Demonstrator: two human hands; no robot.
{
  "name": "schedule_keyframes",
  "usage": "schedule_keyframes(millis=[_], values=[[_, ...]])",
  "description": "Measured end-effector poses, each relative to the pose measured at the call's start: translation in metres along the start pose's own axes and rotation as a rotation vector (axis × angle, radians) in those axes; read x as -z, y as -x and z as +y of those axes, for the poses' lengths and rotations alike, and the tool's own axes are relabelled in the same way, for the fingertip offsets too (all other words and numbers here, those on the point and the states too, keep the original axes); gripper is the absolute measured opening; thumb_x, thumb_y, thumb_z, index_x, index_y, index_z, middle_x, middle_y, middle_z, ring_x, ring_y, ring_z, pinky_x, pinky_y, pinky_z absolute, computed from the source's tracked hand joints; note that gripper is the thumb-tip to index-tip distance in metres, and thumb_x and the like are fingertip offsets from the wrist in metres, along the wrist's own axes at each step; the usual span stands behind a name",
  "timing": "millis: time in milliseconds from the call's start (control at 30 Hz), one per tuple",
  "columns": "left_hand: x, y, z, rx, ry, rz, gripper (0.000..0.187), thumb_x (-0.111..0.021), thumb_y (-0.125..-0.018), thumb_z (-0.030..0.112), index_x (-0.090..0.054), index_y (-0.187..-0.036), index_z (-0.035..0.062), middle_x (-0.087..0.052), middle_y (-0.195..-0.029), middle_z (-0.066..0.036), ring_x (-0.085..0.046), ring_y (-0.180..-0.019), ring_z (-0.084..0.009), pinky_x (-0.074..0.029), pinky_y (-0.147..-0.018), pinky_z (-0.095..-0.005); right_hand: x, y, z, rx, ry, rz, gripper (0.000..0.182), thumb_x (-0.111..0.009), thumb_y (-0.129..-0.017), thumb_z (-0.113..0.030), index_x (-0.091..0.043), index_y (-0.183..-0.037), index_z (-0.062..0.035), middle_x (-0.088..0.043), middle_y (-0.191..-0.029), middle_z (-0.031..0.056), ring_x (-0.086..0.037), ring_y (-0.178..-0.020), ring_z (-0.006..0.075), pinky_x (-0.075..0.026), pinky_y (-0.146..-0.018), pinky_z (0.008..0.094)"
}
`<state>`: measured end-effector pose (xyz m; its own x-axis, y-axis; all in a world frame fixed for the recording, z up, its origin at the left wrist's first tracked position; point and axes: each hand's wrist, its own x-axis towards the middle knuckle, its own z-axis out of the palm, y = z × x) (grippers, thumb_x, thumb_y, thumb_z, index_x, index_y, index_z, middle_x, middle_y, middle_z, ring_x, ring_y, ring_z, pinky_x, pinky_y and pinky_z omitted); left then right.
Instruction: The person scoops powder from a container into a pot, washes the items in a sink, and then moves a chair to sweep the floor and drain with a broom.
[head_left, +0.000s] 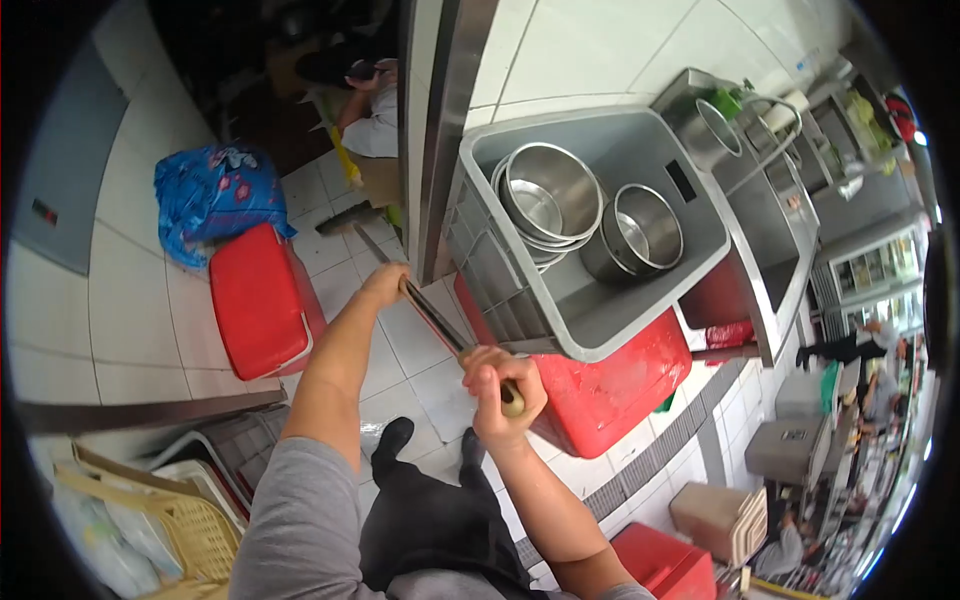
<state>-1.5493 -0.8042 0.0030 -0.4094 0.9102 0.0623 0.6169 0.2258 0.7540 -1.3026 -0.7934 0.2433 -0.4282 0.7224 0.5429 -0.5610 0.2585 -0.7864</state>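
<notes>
A broom (pixel 432 315) with a long handle slants across the view, its dark head (pixel 347 218) on the tiled floor by the doorway. Midway along the handle, my left hand (pixel 385 284) is closed around it. Closer to my body, my right hand (pixel 500 392) grips the handle near its pale rounded end. To the right of the handle stands a grey plastic bin (pixel 600 335) on a red container (pixel 610 385). Inside the bin are stacked steel pots (pixel 550 190) and another steel pot (pixel 645 230).
A red cooler box (pixel 255 305) and a blue flowered bag (pixel 215 200) stand on the left. Another person (pixel 370 125) sits low beyond the doorway. A steel sink (pixel 765 235) is at right, with a drain grate (pixel 640 475) along the floor. Crates (pixel 200 510) lie lower left.
</notes>
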Motion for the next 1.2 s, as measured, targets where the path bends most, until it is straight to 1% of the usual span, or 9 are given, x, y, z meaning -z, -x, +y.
schedule_keyframes(millis=[167, 300, 367, 600, 800, 900, 967, 1100, 1200], values=[[-0.005, 0.037, 0.08, -0.101, -0.123, -0.083, 0.031, -0.066, -0.066, 0.031, -0.053, -0.064, 0.0035, -0.055, -0.067, -0.016, -0.054, -0.065, -0.0328, -0.042, -0.059, -0.0389, 0.009, 0.013, -0.073, -0.057, 0.126, 0.133, 0.01, -0.042, -0.081, -0.002, -0.036, -0.073, -0.0024, -0.043, -0.05, 0.0066, -0.041, -0.044, 0.0135, -0.041, -0.051, 0.0322], [-0.017, 0.078, 0.143, -0.211, -0.053, -0.502, 0.025, -0.067, -0.059, 0.028, -0.055, -0.062, 0.0059, -0.056, -0.065, -0.014, -0.054, -0.069, -0.0328, -0.043, -0.059, -0.0393, 0.006, 0.016, -0.163, -0.126, 0.281, 0.189, 0.013, -0.045, -0.081, -0.009, -0.035, -0.073, -0.0056, -0.038, -0.045, 0.0035, -0.036, -0.038, 0.0122, -0.037, -0.048, 0.032], [-0.036, 0.101, 0.169, -0.398, 0.062, -0.535, 0.026, -0.064, -0.061, 0.028, -0.05, -0.055, 0.0071, -0.053, -0.057, -0.013, -0.052, -0.06, -0.0337, -0.04, -0.053, -0.0414, 0.018, 0.024, -0.2, -0.136, 0.317, 0.208, 0.015, -0.045, -0.08, -0.008, -0.034, -0.071, -0.0059, -0.038, -0.045, 0.0029, -0.034, -0.037, 0.0111, -0.034, -0.045, 0.0298], [-0.111, 0.185, 0.27, -0.428, 0.145, -0.758, 0.027, -0.062, -0.062, 0.03, -0.052, -0.053, 0.0065, -0.053, -0.058, -0.016, -0.053, -0.061, -0.0355, -0.042, -0.054, -0.0424, 0.055, 0.077, -0.312, -0.131, 0.288, 0.271, 0.014, -0.047, -0.076, -0.002, -0.037, -0.066, -0.0033, -0.04, -0.043, 0.0022, -0.038, -0.037, 0.0114, -0.034, -0.039, 0.0267], [-0.12, 0.23, 0.343, -0.551, 0.136, -0.637, 0.037, -0.055, -0.074, 0.029, -0.044, -0.046, 0.0068, -0.048, -0.048, -0.013, -0.048, -0.047, -0.0343, -0.038, -0.043, -0.0399, 0.117, 0.125, -0.384, 0.166, 0.016, 0.122, 0.02, -0.053, -0.074, -0.005, -0.037, -0.062, -0.0056, -0.042, -0.042, 0.003, -0.041, -0.034, 0.0134, -0.034, -0.035, 0.0276], [-0.095, 0.213, 0.32, -0.668, 0.088, -0.498, 0.005, -0.06, -0.06, 0.017, -0.057, -0.059, 0.013, -0.052, -0.052, -0.009, -0.051, -0.048, -0.03, -0.042, -0.044, -0.0378, 0.132, 0.139, -0.363, 0.154, -0.079, 0.229, 0.023, -0.054, -0.074, -0.006, -0.037, -0.058, -0.0062, -0.044, -0.043, 0.0036, -0.039, -0.034, 0.014, -0.034, -0.034, 0.0282], [-0.079, 0.188, 0.264, -0.586, -0.065, -0.459, 0.016, -0.061, -0.052, 0.012, -0.061, -0.067, 0.0152, -0.054, -0.057, -0.009, -0.054, -0.054, -0.0275, -0.044, -0.048, -0.0366, 0.121, 0.131, -0.319, 0.046, -0.039, 0.229, 0.025, -0.055, -0.074, -0.008, -0.038, -0.055, -0.006, -0.042, -0.042, 0.0041, -0.04, -0.036, 0.0156, -0.035, -0.037, 0.03], [-0.031, 0.126, 0.156, -0.384, -0.3, -0.352, 0.02, -0.06, -0.068, 0.02, -0.052, -0.058, 0.0055, -0.053, -0.061, -0.013, -0.052, -0.063, -0.0323, -0.042, -0.058, -0.0396, 0.083, 0.13, -0.185, -0.115, 0.075, 0.103, 0.009, -0.049, -0.079, -0.005, -0.045, -0.071, -0.0026, -0.044, -0.05, 0.0051, -0.047, -0.052, 0.0182, -0.042, -0.062, 0.0393], [-0.019, 0.103, 0.115, -0.331, -0.337, -0.466, 0.021, -0.059, -0.07, 0.023, -0.054, -0.06, 0.0053, -0.054, -0.065, -0.014, -0.052, -0.068, -0.033, -0.042, -0.061, -0.0392, 0.03, 0.12, -0.136, -0.208, 0.099, 0.201, 0.009, -0.05, -0.074, 0.006, -0.046, -0.069, 0.0, -0.048, -0.058, 0.008, -0.047, -0.057, 0.0189, -0.043, -0.064, 0.0338]])
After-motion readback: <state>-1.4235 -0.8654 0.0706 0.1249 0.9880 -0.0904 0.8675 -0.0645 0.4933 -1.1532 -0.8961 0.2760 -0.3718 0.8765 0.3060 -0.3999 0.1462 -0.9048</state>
